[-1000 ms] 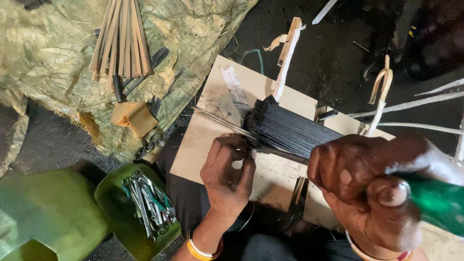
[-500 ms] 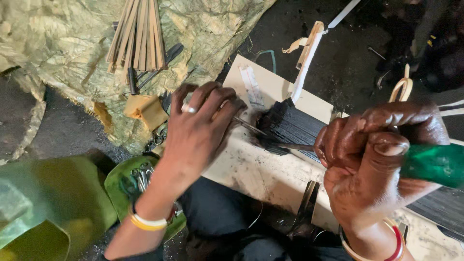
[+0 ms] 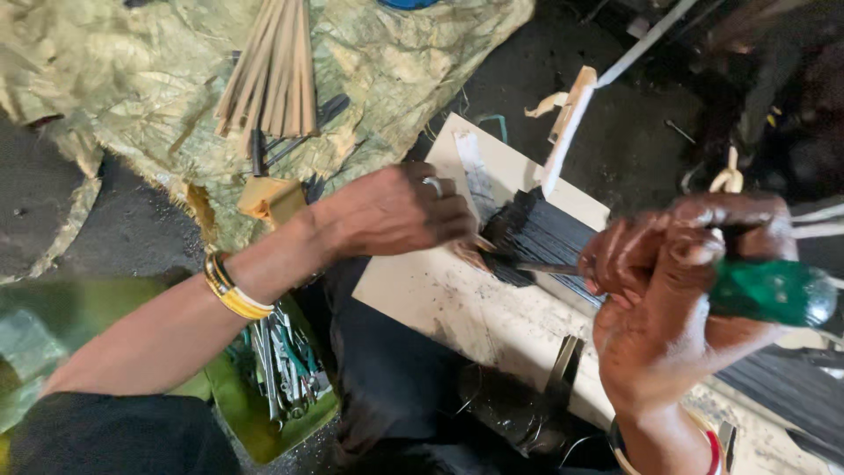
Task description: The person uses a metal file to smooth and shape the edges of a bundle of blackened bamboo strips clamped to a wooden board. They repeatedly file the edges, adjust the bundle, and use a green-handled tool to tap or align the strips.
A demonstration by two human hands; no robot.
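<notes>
Green plastic fills my right hand (image 3: 681, 290): I grip the screwdriver's handle (image 3: 769, 290) in a closed fist, its metal shaft (image 3: 549, 266) pointing left into the near end of the black fibre bundle (image 3: 545, 237). A second ago my left hand (image 3: 396, 211) was pressed on the board near my lap; half a second ago it was lifting, and now it has come across to the bundle's left end, fingers curled down at the spot where the tip meets the strands, though I cannot tell whether they pinch anything. So both hands now meet at one point, and the bundle is braced from the left as the tool bears on it. It lies on the pale board (image 3: 457, 299), tied to a whitish stick (image 3: 567, 132) running far-right. Room is tight: the board's left edge sits just beside my knuckles, the green tub of tools (image 3: 281, 369) is near under my forearm, and the bamboo strips (image 3: 272, 70) lie well apart on the sheet far left.
</notes>
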